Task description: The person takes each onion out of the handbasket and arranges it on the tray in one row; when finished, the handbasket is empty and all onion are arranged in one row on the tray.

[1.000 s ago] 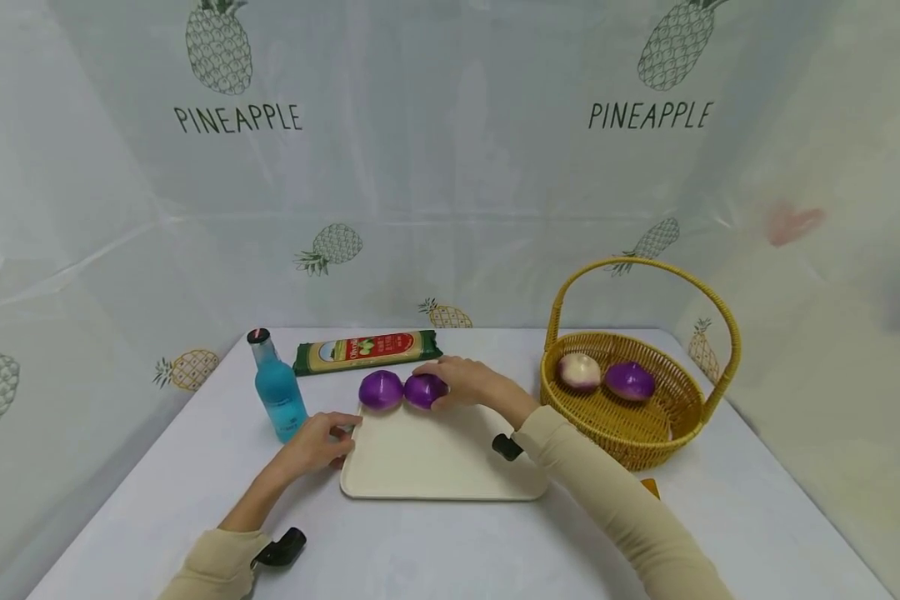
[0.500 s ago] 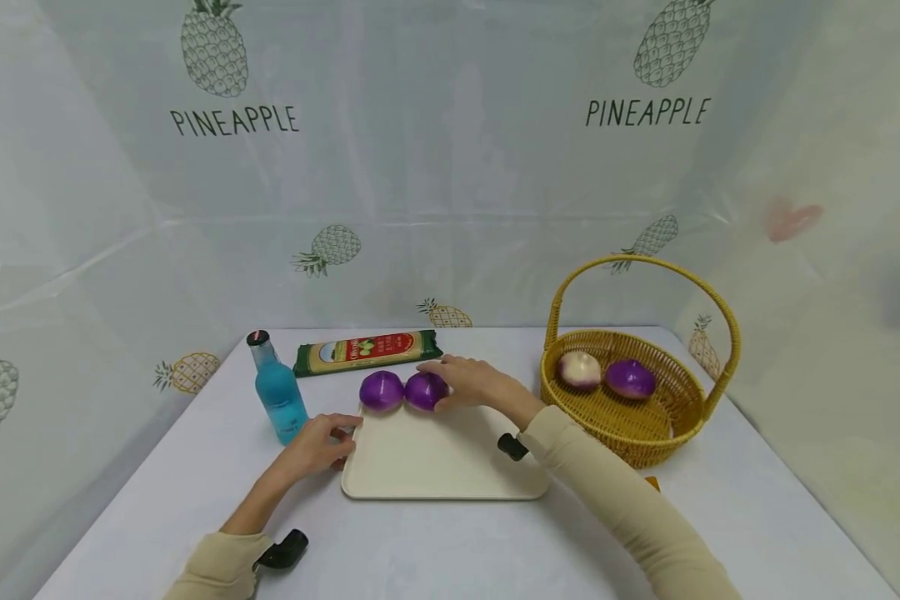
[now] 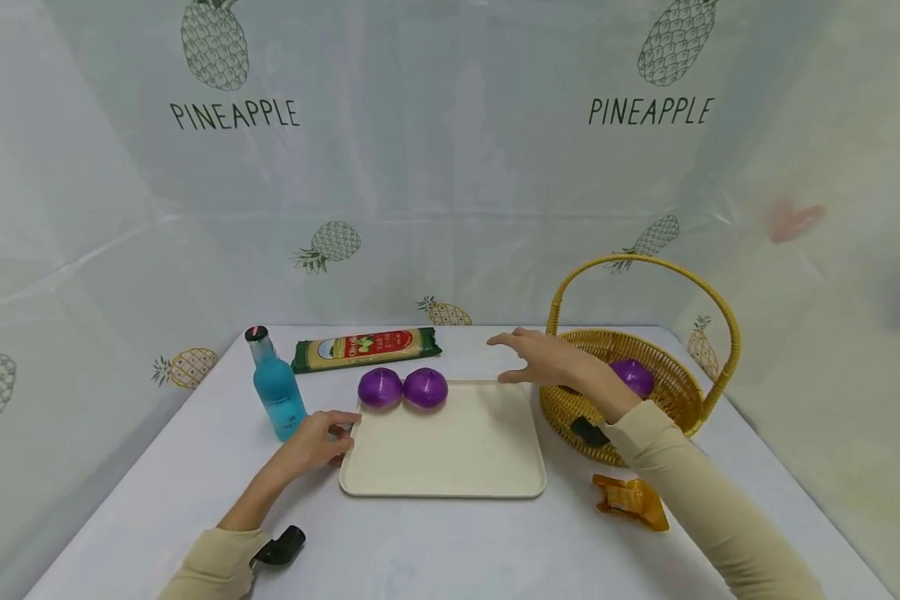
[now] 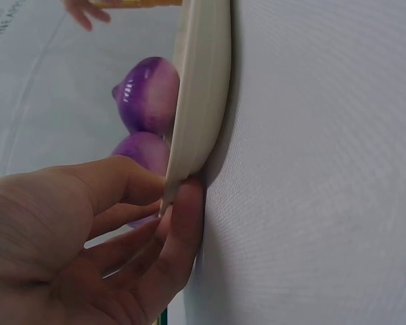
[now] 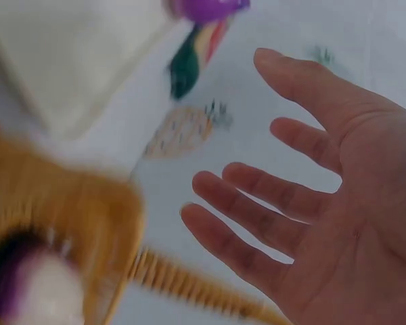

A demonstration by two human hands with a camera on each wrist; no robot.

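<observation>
My left hand [image 3: 318,442] pinches the left rim of a cream rectangular tray [image 3: 450,458]. In the left wrist view the thumb lies on the rim of the tray [image 4: 203,88], with fingertips under it. Two glossy purple onions [image 3: 380,389] sit side by side at the tray's far left corner, their pointed tips up. My right hand [image 3: 551,362], fingers spread and holding nothing, hovers between the tray and a yellow wicker basket [image 3: 607,450]. Inside the basket lies another purple onion [image 3: 632,377]; a white-and-purple one [image 5: 44,291] shows in the right wrist view.
A blue bottle [image 3: 279,392] stands left of the tray, near my left hand. Behind the tray lies a green-and-gold packet [image 3: 367,349]. An orange wrapped packet [image 3: 630,500] is in front of the basket, whose tall handle [image 3: 645,260] arches above it.
My right hand has let go of the right onion on the tray and moved right to the basket's left edge. The left hand stays at the tray's rim.
</observation>
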